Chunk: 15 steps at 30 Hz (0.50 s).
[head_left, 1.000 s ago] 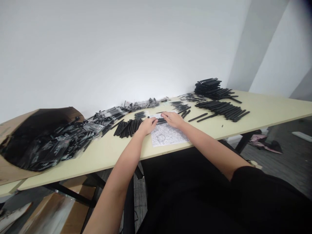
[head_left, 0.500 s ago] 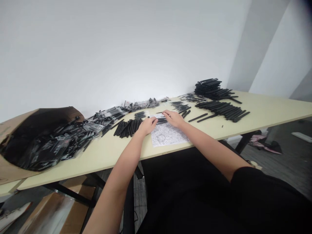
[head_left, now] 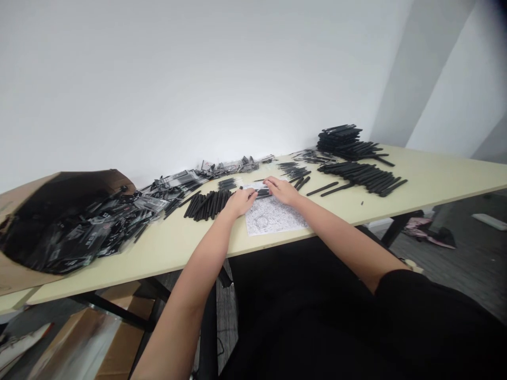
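Observation:
My left hand (head_left: pixel 240 202) and my right hand (head_left: pixel 282 190) rest on the pale table (head_left: pixel 435 179), fingers curled around a small bundle of black sticks in a clear packet (head_left: pixel 262 192) held between them. Under the hands lies a white printed sheet (head_left: pixel 273 217). Just left of my left hand is a loose row of black sticks (head_left: pixel 206 205). A smaller group of sticks (head_left: pixel 295 173) lies beyond my right hand.
A tipped cardboard box (head_left: pixel 24 211) at the far left spills packaged black items (head_left: pixel 99 227) along the wall. Big heaps of black sticks (head_left: pixel 360 174) and a stack (head_left: pixel 340 140) sit at the right. Cardboard lies under the table.
The hands stay on the packet; the view has shifted slightly, and nothing else has visibly moved.

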Tool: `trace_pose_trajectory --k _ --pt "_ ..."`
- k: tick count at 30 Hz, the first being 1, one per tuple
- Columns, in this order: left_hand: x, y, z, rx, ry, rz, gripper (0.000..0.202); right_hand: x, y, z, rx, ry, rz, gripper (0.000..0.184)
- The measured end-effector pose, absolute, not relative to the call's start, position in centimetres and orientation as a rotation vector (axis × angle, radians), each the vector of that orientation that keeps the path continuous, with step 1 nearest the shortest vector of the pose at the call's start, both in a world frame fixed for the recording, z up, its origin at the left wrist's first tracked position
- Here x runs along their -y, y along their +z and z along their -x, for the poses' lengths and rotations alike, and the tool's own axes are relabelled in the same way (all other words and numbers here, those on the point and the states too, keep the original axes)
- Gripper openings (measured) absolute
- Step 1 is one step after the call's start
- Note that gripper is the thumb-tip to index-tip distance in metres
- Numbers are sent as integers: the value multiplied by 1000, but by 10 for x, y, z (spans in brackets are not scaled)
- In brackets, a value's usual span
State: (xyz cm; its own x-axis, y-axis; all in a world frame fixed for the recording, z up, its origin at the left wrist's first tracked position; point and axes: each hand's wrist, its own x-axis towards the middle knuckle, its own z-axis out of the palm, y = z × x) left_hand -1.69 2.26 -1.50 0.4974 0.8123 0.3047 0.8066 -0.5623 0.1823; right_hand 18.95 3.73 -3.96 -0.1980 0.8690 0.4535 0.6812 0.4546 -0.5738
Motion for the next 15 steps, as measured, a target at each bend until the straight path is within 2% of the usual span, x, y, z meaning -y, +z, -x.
trace_pose_trajectory --k 15 --pt "-17 -10 13 -1419 493 -2682 39 -35 -39 -189 2040 300 1283 43"
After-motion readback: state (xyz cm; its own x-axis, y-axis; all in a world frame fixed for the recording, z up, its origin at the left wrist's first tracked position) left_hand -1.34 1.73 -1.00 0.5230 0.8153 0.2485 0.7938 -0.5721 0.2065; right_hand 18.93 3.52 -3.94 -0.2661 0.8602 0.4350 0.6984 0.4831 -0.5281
